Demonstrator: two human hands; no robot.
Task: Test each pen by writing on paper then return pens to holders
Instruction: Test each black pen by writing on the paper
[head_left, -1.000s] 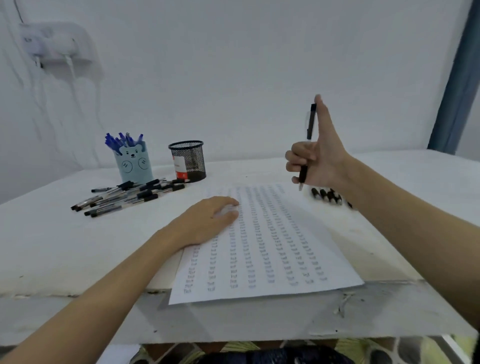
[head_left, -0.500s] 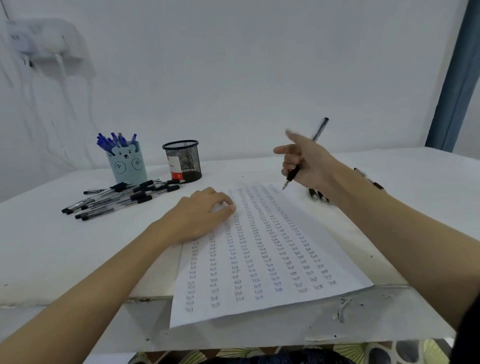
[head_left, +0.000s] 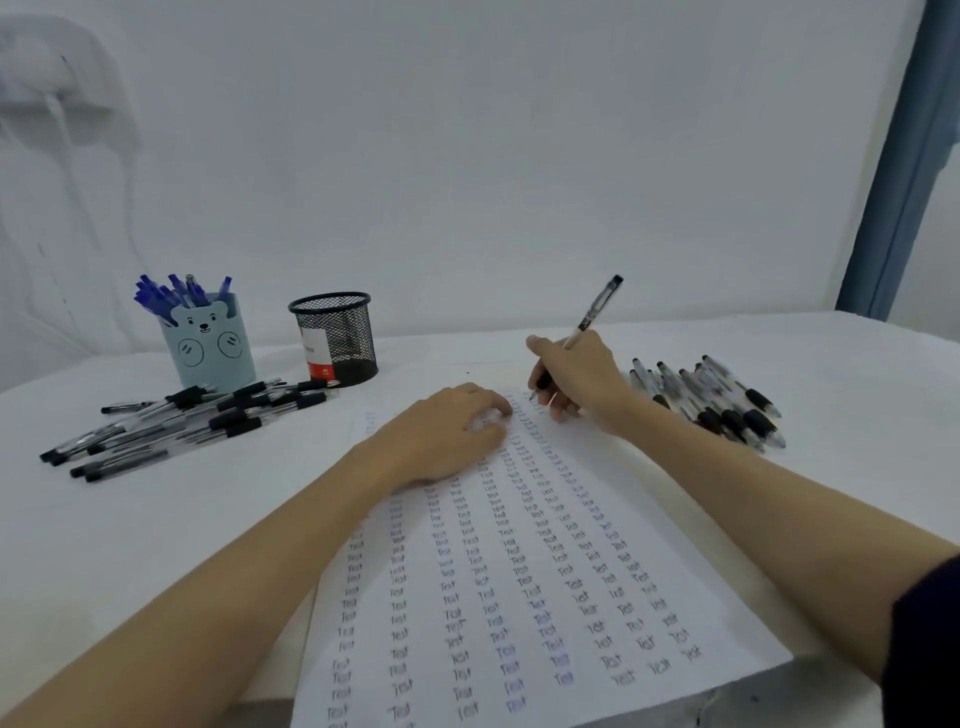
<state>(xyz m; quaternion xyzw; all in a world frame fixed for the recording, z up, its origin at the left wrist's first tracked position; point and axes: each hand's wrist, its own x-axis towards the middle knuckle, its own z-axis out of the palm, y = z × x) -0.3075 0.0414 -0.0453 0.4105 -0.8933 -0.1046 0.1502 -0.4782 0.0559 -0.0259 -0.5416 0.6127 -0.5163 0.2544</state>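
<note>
On the counter (head_left: 130, 545), the paper (head_left: 519, 597) lies under the flat, relaxed left hand (head_left: 447, 436). Right hand (head_left: 582, 379) grips a black pen (head_left: 592, 317), tip at the sheet's far edge, loose pens (head_left: 717, 405) beside it.

Right hand (head_left: 579, 374) and pen (head_left: 592, 317) down onto paper (head_left: 519, 571)

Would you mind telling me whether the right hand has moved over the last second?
Yes. The right hand has dropped from above the table to the far end of the paper, bringing the pen tip onto the sheet.
</note>
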